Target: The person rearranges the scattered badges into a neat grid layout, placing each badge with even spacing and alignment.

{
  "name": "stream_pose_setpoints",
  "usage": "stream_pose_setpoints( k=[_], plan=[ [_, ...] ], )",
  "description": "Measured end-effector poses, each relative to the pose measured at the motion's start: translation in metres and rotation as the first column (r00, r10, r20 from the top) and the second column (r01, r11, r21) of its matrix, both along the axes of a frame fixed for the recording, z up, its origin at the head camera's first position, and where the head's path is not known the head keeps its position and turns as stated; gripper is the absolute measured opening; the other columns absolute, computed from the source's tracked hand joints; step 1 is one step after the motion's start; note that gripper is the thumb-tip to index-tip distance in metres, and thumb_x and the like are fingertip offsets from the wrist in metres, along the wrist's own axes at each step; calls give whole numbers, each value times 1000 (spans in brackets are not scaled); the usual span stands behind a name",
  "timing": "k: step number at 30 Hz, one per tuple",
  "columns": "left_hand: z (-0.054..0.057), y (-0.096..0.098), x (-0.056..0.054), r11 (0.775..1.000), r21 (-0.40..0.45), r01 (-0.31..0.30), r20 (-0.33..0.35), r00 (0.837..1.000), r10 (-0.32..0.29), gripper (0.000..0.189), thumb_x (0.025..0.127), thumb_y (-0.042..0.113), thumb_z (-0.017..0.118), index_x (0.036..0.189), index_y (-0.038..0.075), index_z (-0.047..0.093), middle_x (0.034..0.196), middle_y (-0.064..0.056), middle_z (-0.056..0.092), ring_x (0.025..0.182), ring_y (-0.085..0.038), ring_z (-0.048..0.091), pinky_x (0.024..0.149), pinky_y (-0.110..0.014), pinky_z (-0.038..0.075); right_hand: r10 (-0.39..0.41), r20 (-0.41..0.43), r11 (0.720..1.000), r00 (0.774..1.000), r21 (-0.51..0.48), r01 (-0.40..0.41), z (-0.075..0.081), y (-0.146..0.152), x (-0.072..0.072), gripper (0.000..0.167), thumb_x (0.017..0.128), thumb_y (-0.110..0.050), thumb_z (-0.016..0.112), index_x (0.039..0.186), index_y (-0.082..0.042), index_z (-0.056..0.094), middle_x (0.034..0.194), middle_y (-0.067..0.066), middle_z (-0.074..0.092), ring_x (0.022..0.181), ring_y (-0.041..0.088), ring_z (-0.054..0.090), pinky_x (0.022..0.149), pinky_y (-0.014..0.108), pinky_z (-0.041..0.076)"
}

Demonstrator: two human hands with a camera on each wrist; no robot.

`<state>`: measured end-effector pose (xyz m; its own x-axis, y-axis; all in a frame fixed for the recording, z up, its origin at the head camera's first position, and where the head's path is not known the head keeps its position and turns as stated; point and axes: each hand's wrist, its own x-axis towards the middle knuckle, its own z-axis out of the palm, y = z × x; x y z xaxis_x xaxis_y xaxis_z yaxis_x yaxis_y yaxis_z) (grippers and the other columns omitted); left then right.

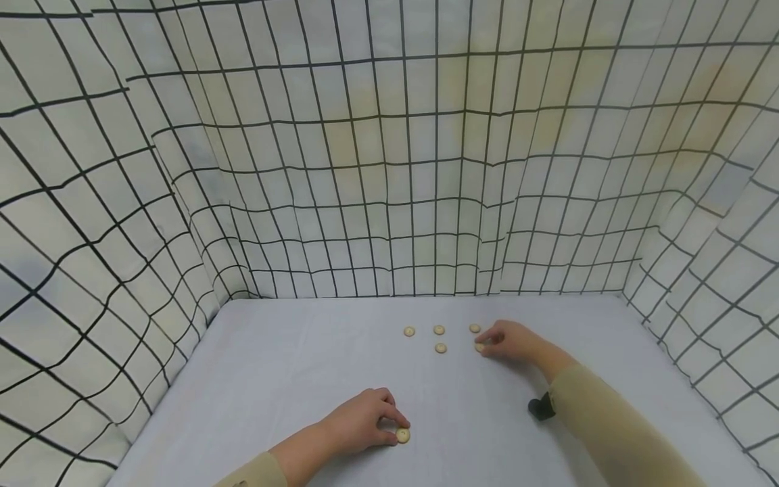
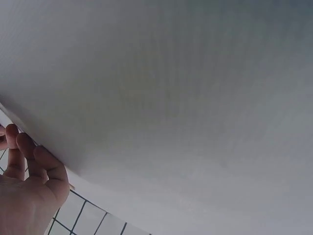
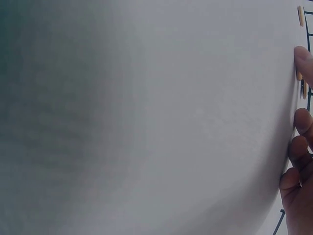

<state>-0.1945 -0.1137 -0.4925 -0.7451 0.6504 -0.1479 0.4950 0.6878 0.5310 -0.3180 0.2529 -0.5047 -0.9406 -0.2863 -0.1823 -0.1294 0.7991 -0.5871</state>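
Note:
My left hand (image 1: 368,421) is low in the head view, its thumb and index finger pinching a small round beige button (image 1: 403,435) that lies on the white table. Further back, my right hand (image 1: 512,341) pinches a second beige button (image 1: 479,348) between thumb and index finger, partly covered by the fingertips. Just behind it lies another button (image 1: 475,328). In the left wrist view, curled fingers (image 2: 51,164) hide whatever they hold. At the right wrist view's edge, the thumb (image 3: 304,61) touches a button's rim.
Left of my right hand, more buttons lie flat: one at the left (image 1: 409,331), one in the middle (image 1: 439,330) and one in front of that (image 1: 441,348). White cloth walls with black grid lines (image 1: 389,169) enclose the white tabletop (image 1: 292,358).

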Motion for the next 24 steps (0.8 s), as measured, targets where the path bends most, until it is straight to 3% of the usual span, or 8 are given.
stream_pose_setpoints(
  k=[7, 24],
  plan=[
    [5, 4, -1, 998, -59, 29, -41, 999, -31, 23, 82, 31, 81, 104, 35, 77, 99, 18, 52, 91, -2, 47, 81, -26, 45, -14, 17, 1000, 1000, -12, 14, 2, -1, 2, 29, 82, -32, 79, 110, -26, 75, 112, -1, 64, 111, 26, 57, 97, 49, 43],
    [6, 5, -5, 992, -96, 78, -33, 996, -82, 20, 84, 29, 80, 102, 36, 74, 102, 19, 53, 92, -1, 48, 81, -26, 46, -36, 18, 999, 999, -5, 36, 1, 0, 1, 27, 83, -31, 79, 109, -28, 75, 113, -2, 64, 114, 26, 57, 99, 49, 43]
  ],
)
